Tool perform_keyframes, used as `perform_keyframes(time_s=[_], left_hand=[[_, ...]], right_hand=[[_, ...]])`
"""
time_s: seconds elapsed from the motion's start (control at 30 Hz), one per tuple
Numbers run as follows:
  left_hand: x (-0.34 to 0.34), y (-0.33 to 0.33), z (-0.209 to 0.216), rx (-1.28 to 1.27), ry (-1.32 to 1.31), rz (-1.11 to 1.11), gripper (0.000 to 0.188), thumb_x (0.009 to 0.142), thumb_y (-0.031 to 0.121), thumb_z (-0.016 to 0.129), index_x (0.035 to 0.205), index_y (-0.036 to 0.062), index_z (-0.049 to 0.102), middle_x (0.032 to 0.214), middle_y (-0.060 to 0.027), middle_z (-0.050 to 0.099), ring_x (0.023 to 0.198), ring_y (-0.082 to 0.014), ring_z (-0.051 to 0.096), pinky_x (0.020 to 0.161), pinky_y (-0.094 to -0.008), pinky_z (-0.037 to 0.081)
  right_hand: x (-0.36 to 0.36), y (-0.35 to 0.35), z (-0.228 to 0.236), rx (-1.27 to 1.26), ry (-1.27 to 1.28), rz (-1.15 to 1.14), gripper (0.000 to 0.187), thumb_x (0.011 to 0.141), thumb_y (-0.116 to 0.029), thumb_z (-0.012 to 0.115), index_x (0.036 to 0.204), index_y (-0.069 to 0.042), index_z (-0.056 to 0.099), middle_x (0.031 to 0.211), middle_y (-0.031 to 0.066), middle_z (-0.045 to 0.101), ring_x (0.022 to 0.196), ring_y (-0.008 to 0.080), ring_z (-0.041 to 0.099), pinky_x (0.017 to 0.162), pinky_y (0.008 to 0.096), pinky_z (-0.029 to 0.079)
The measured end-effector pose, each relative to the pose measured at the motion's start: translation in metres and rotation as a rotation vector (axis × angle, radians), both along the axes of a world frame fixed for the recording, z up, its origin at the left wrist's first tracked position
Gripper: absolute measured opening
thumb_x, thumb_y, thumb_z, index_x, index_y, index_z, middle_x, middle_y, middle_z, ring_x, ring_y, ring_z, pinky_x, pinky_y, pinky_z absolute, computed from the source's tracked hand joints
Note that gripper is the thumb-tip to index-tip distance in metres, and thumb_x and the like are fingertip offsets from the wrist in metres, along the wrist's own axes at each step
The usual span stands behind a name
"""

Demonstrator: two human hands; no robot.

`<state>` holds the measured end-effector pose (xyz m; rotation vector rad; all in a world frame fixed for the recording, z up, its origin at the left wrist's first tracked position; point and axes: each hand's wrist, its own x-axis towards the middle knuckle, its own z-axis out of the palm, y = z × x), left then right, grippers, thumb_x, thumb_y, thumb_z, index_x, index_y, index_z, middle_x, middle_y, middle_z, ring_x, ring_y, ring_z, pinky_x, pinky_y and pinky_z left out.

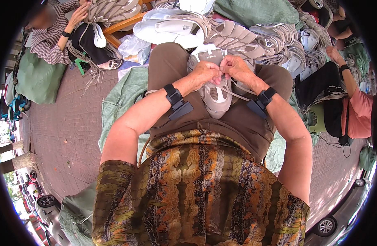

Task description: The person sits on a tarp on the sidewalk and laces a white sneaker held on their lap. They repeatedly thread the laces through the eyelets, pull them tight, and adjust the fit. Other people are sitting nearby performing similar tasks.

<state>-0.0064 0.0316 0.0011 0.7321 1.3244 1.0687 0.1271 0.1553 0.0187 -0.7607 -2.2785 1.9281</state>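
A light grey and beige sneaker (216, 107) rests between my thighs, its toe toward me and its tongue (209, 55) standing up at the far end. Over its lacing area my left hand (205, 73) and my right hand (237, 69) meet, fingers pinched together. Both appear to grip the shoelace (226, 89), a pale cord with a loose length trailing off to the right. Part of the lacing and the shoe's opening is hidden behind my fingers. Each of my wrists wears a black strap with a small dark block.
Beyond my knees lies a big heap of beige shoe uppers (233, 39) and white-lined ones. Green sheeting (122, 102) spreads under me. A person in a checked shirt (53, 37) works at the far left, another in a pink top (357, 115) at the right. A green sack (39, 78) stands left.
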Motion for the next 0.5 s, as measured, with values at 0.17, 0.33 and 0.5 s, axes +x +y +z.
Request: perform_keyframes(time_s=[0.17, 0.33, 0.5], left_hand=[[-0.001, -0.004, 0.001, 0.035, -0.054, 0.012, 0.016, 0.086, 0.015, 0.058, 0.092, -0.0006, 0.059, 0.081, -0.0062, 0.059, 0.07, -0.0128, 0.057, 0.063, -0.0258, 0.05], [-0.002, -0.012, 0.006, 0.094, 0.024, -0.096, 0.015, 0.085, 0.014, 0.057, 0.087, -0.0002, 0.06, 0.072, -0.006, 0.059, 0.059, -0.0135, 0.057, 0.059, -0.0261, 0.05], [0.003, -0.014, 0.079, 0.234, 0.204, -0.098, 0.014, 0.084, 0.011, 0.057, 0.082, -0.0017, 0.062, 0.069, -0.0072, 0.06, 0.052, -0.0137, 0.058, 0.052, -0.0251, 0.049]], right_hand=[[-0.006, 0.013, 0.006, 0.069, 0.034, 0.15, 0.032, 0.076, 0.0, 0.05, 0.106, -0.005, 0.059, 0.072, 0.0031, 0.056, 0.065, 0.0119, 0.053, 0.057, 0.0264, 0.044], [-0.015, 0.016, -0.002, 0.204, -0.022, 0.343, 0.033, 0.078, -0.005, 0.053, 0.11, -0.008, 0.059, 0.077, 0.0015, 0.059, 0.071, 0.0131, 0.054, 0.062, 0.027, 0.045], [-0.017, 0.01, 0.009, 0.163, -0.116, 0.412, 0.025, 0.082, -0.011, 0.057, 0.107, -0.009, 0.06, 0.089, 0.0014, 0.062, 0.086, 0.0123, 0.058, 0.07, 0.0269, 0.047]])
